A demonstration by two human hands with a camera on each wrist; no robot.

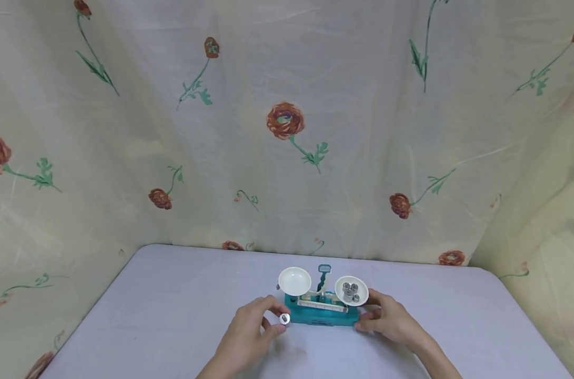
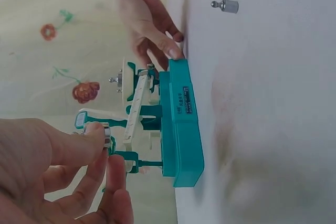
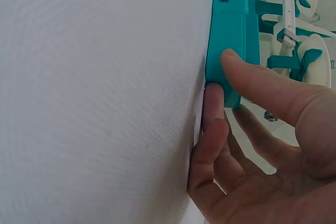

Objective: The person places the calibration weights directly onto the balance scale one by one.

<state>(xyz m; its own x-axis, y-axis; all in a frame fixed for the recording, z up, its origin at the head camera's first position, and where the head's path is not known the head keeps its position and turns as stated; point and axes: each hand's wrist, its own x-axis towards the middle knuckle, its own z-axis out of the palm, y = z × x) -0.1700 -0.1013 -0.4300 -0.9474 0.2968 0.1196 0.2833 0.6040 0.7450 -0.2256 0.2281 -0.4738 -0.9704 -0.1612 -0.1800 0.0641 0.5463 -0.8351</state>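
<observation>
The fingers of the left hand (image 1: 249, 327) pinch a shiny cylindrical metal weight (image 1: 284, 318), roughly upright; the smooth white left pan (image 1: 294, 281), nearer this hand, lies beyond and slightly rightward. The teal plastic pan balance (image 1: 317, 316) runs lengthwise left to right. Knobbed weights (image 1: 348, 295) sit in the round right pan (image 1: 363, 289); the right hand (image 1: 392, 319) has its fingers gripping the balance's right end.

Shining softly, casting faint shadows on the table (image 1: 182, 310). Glinting off the weight (image 2: 107, 136). Going blurred at the curtain (image 2: 31, 66) in the left wrist view.
</observation>
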